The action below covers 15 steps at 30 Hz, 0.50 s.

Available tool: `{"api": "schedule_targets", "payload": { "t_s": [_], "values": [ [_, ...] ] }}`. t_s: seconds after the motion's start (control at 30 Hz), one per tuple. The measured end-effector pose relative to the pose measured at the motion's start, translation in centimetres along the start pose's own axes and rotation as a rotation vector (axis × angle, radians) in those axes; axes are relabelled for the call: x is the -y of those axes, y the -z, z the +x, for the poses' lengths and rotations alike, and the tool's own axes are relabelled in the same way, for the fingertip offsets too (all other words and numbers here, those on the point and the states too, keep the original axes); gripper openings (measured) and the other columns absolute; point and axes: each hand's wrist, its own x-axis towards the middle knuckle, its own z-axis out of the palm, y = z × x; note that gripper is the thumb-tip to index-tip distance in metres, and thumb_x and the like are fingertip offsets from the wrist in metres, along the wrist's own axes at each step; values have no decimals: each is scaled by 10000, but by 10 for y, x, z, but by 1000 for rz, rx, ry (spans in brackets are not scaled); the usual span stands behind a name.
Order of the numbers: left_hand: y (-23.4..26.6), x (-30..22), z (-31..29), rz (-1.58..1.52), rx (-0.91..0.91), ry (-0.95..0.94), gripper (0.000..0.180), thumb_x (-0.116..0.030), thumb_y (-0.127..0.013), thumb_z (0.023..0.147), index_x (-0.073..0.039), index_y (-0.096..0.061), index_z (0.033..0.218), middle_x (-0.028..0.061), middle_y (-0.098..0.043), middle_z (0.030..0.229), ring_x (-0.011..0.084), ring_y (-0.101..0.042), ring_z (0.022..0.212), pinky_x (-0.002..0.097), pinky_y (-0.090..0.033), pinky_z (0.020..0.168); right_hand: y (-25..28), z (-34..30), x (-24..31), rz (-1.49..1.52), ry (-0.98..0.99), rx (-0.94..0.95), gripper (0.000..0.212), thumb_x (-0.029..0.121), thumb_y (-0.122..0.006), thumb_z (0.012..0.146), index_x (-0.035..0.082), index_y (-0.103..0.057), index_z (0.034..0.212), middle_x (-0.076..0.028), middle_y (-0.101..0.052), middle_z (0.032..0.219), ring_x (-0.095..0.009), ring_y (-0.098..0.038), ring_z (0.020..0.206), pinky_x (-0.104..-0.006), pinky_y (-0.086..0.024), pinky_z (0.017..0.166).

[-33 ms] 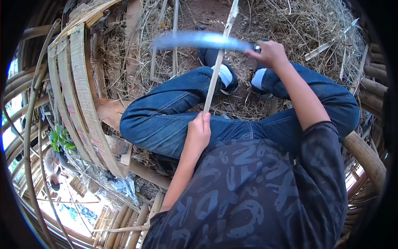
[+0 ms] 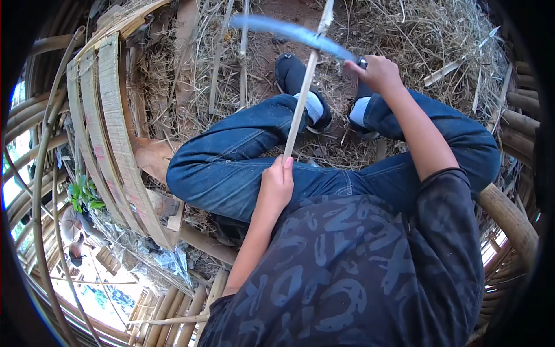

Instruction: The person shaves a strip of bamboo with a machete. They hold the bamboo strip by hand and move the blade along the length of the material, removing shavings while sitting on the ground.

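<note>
My left hand (image 2: 277,182) is closed round the near end of a long, pale wooden strip (image 2: 299,110), which looks like split bamboo. The strip slants up and away from my lap, past my shoes. In my right hand (image 2: 378,74) is the dark handle of a long, curved knife (image 2: 283,29). Its blade is smeared by motion and lies across the strip near the far end, pointing left. Some frayed, lighter fibre shows on the strip just beyond the blade. Whether the edge bites into the wood I cannot tell.
Wide flat slats (image 2: 115,110) stand at my left, near a green plant (image 2: 84,194) and clear plastic sheeting (image 2: 173,261). Thin strips (image 2: 243,75) lie on straw-covered ground ahead. A thick pole (image 2: 509,217) is at right. Another person (image 2: 74,231) is beyond the poles, lower left.
The knife blade has moved farther away along the strip, its tip swinging up. My left hand and the strip have hardly moved.
</note>
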Motion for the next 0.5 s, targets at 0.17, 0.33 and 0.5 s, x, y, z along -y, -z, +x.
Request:
{"api": "schedule_targets", "payload": {
  "t_s": [0.17,0.33,0.5],
  "values": [
    [0,3,1,10,-21,-24,278,-209,-436,986,30,-545,895,285,-543,671,472,-571,689,479,-424,545,15,-22,40,139,142,83,767,748,-481,792,5,-652,711,-201,-639,635,-365,-667,640,-453,-532,598],
    [0,1,-1,-7,-15,-17,277,-208,-432,988,26,-539,885,281,-536,659,473,-568,677,488,-415,539,9,-9,6,-64,401,122,751,767,-502,760,35,-665,794,-185,-651,654,-326,-680,670,-428,-531,609],
    [-2,4,2,-7,-36,-54,278,-206,-433,988,30,-535,879,281,-530,649,475,-560,664,490,-405,539,10,21,-15,42,-139,-116,737,723,-509,795,5,-666,749,-211,-651,698,-375,-667,698,-464,-530,664]
  ]
}}
